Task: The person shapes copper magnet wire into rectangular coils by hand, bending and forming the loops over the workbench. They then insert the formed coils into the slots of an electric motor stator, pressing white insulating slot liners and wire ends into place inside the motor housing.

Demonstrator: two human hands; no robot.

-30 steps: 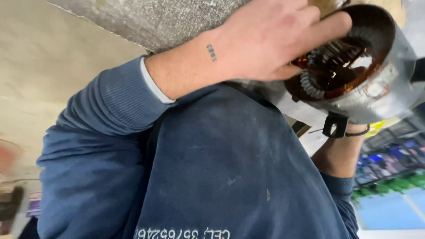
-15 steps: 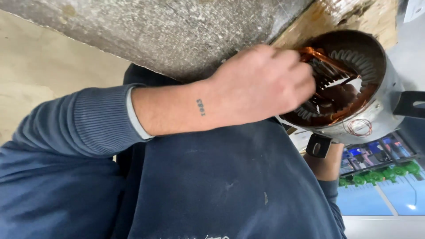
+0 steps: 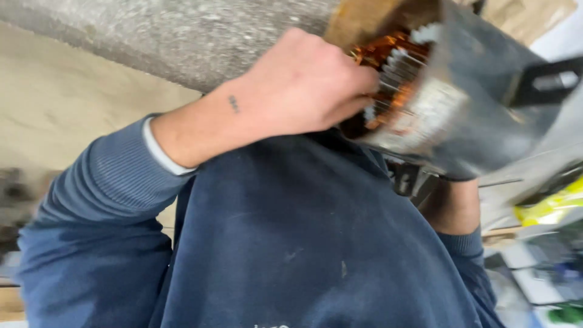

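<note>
1. Grey metal cylindrical motor housing (image 3: pixel 480 115): upper right of the view, tilted, open mouth turned toward my chest. A black bracket (image 3: pixel 540 82) sits on its outer wall.
2. Copper-coloured wire windings (image 3: pixel 388 67), with pale slot liners: they sit inside the housing's mouth, against the inner wall.
3. My left hand (image 3: pixel 303 85): it reaches in from the left, fingers curled and clenched on the windings at the near rim. The fingertips are hidden in the coil.
4. My right forearm (image 3: pixel 452 206): it rises beneath the housing, with a black strap (image 3: pixel 410 179) at the wrist. The hand itself is hidden behind the housing, so I cannot tell its grip.
5. Dark blue sweatshirt (image 3: pixel 291 243): it fills the lower view, left sleeve pushed back from the wrist.
6. Rough grey concrete edge (image 3: pixel 182 36): it runs across the top, behind my left hand.
7. Yellow packet (image 3: pixel 549 206): blurred, at the right edge.
</note>
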